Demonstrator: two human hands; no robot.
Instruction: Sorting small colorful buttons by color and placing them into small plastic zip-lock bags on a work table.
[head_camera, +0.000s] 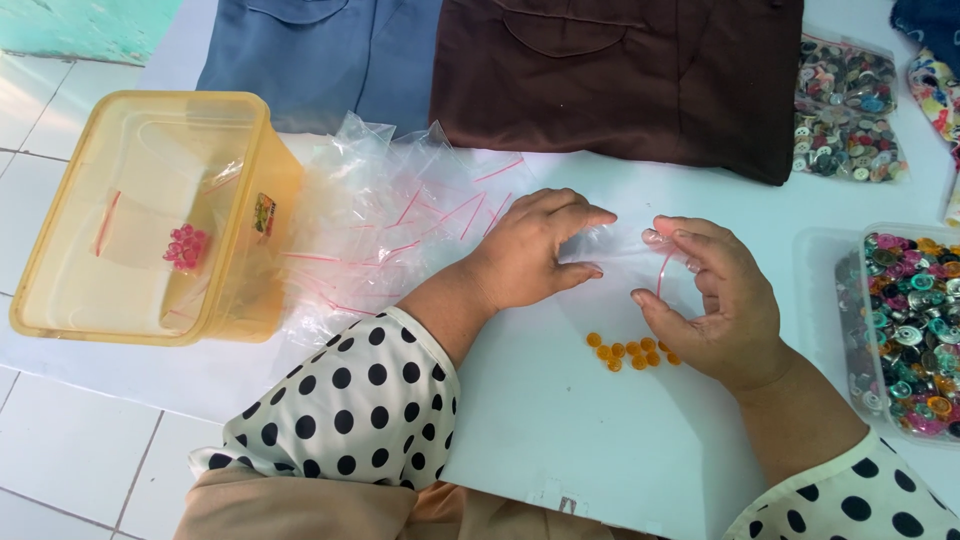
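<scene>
My left hand (530, 250) and right hand (715, 300) both pinch a small clear zip bag (625, 255). Little orange buttons (630, 352) lie just under it on the white counter (560, 420).

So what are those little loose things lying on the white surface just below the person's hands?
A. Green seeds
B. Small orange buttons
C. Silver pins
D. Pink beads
B: a small cluster of round orange buttons lies on the white surface, just below the left hand and the right hand, which together hold a small clear bag.
</scene>
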